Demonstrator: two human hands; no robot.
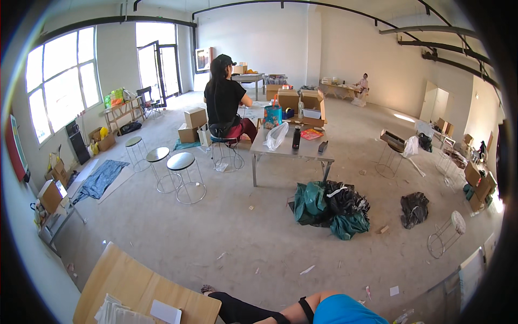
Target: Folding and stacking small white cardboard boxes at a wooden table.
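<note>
Neither of my hands shows in the head view. At the lower left a light wooden tabletop (135, 278) reaches in from the lower edge. On it lie a stack of clear plastic pieces (116, 312) and a flat white rectangular item (165, 312), partly cut off by the frame. Right of the tabletop, a leg in black (240, 309) and bright blue clothing (342, 310) come in at the bottom. Black straps cross the bare skin between them.
A person (224, 97) in black sits on a stool by a metal table (291, 151) holding a bag, bottle and cartons. Round stools (181, 161) stand left of it. Green and black plastic bags (332, 208) lie in front. A stool (450, 232) lies tipped at right.
</note>
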